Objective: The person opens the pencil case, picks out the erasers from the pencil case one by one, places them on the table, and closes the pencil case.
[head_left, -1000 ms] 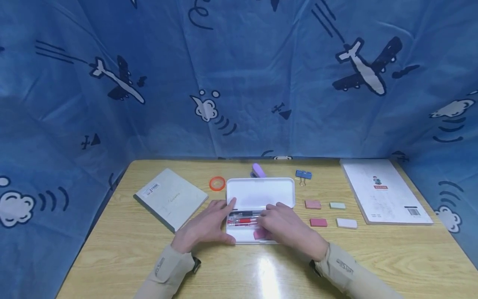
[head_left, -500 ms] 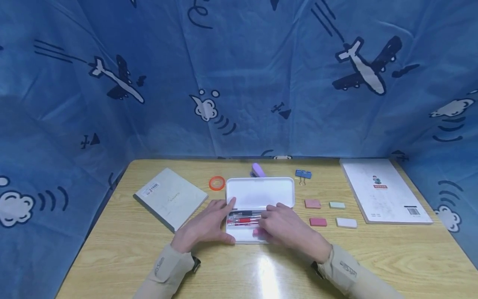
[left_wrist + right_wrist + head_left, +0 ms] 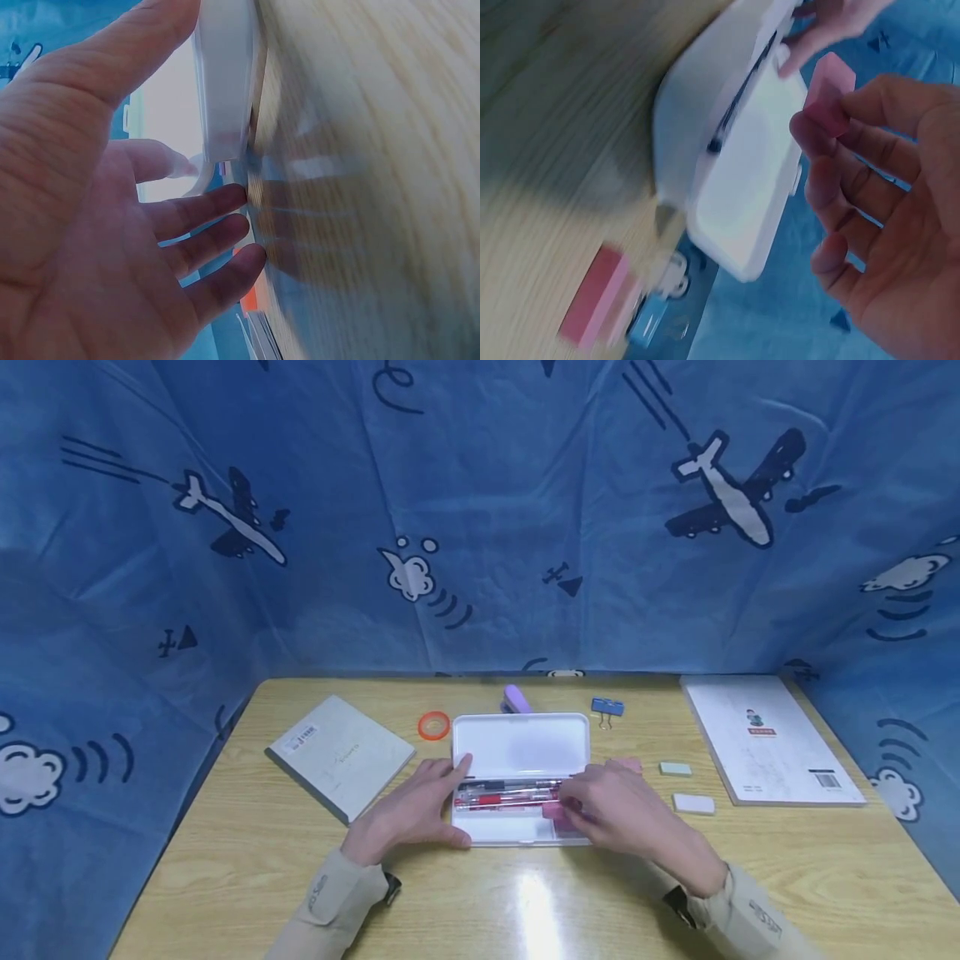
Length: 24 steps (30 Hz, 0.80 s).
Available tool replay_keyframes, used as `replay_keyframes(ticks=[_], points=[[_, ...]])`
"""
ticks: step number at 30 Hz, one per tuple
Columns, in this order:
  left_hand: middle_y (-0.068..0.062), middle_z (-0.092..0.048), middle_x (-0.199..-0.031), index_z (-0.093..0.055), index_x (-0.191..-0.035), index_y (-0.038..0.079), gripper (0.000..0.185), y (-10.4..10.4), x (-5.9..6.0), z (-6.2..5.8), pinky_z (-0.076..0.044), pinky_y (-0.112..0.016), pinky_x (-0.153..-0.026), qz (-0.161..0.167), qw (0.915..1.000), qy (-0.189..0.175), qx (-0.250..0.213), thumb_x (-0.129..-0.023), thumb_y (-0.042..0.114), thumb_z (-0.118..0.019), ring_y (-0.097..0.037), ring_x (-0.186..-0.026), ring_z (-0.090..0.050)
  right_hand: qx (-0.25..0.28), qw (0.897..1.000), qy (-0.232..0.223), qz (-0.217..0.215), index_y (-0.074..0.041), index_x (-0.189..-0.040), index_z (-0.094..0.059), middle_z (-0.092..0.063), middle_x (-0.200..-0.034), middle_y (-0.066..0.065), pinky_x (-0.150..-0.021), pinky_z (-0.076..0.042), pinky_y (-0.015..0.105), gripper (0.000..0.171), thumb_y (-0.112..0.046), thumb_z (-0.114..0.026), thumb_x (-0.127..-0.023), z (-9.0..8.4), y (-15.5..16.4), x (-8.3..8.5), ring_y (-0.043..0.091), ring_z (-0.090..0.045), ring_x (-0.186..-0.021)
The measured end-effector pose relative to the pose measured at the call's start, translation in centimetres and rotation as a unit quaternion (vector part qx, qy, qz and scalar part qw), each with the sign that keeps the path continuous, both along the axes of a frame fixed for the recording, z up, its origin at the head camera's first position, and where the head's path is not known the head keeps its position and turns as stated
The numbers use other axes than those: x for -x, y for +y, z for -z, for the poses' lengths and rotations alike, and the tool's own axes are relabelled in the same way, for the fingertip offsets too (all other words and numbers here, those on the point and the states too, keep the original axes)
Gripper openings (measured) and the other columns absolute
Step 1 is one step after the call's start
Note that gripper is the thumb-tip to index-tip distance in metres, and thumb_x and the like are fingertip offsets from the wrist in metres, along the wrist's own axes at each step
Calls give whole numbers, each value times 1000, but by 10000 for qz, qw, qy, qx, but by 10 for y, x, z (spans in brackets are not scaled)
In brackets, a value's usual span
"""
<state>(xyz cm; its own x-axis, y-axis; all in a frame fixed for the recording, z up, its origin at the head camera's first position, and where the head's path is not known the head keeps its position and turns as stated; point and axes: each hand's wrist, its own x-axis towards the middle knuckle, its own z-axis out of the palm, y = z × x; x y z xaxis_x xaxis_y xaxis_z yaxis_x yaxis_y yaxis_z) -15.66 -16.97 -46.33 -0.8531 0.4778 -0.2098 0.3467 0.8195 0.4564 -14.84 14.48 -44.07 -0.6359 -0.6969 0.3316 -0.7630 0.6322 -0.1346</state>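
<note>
A white pencil case [image 3: 522, 743] lies with its lid raised in the middle of the table. Its tray holds several pens [image 3: 495, 798], some with red and black grips. My left hand [image 3: 411, 806] rests at the case's left end, index finger by the lid and thumb at the front corner. In the left wrist view its fingers [image 3: 206, 244] are extended. My right hand [image 3: 618, 806] pinches a pink eraser [image 3: 829, 90] between thumb and fingertips, over the tray's right part. A darker pink patch shows below that eraser; I cannot tell what it is.
Right of the case lie a pink eraser [image 3: 625, 765], a green eraser [image 3: 675, 769] and a white eraser [image 3: 693, 803]. Behind stand a blue binder clip [image 3: 607, 707], a purple stapler [image 3: 516, 699] and orange tape [image 3: 433, 725]. Books [image 3: 341, 756] flank both sides.
My right hand has moved right with the pink eraser, from the tray's middle toward its right end. It now hides the dark pink eraser on the table. My left hand stays put.
</note>
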Motion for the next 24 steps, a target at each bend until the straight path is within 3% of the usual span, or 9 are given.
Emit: replay_keyframes(ticks=[5,9,13,21,24], points=[[-14,-32,-164,-20,-163,15,117,0,0,1,-33,-47,-121,-9,10000,-12,26,-74,51,-87,-30,-149,-32,111,9986,-17,524,-21,-79,-71,-61,-71,-15,-62,-44,24,17,-5,-78,-80,-3,30,-4,0,-45,-63],[-14,-31,-165,-20,-163,16,117,0,0,1,-33,-48,-122,-23,10000,-41,26,-74,51,-87,-30,-149,-32,96,9925,-420,1143,-22,-80,-71,-64,-74,-15,-57,-44,25,24,1,-77,-77,-5,53,-11,1,-49,-63],[-14,-30,-165,-20,-164,15,118,0,0,0,-33,-48,-122,-25,10000,-63,-6,-74,51,-87,-31,-150,-31,-37,9830,-879,1610,-24,-79,-71,-67,-76,-13,-57,-45,28,22,-3,-79,-78,-3,71,-17,3,-54,-66],[-13,-30,-166,-18,-164,17,118,1,1,1,-32,-48,-122,-50,9999,-103,57,-74,52,-87,-30,-150,-31,-522,9613,-1886,1938,-26,-80,-72,-67,-75,-13,-59,-46,29,20,-6,-76,-80,9,85,-27,4,-51,-65],[-13,-31,-165,-19,-164,16,117,1,1,2,-33,-48,-122,-16,10000,-77,56,-75,52,-87,-30,-150,-31,-585,9568,-2057,1972,-26,-81,-73,-68,-77,-13,-60,-46,30,21,-5,-75,-82,14,86,-30,5,-51,-67]])
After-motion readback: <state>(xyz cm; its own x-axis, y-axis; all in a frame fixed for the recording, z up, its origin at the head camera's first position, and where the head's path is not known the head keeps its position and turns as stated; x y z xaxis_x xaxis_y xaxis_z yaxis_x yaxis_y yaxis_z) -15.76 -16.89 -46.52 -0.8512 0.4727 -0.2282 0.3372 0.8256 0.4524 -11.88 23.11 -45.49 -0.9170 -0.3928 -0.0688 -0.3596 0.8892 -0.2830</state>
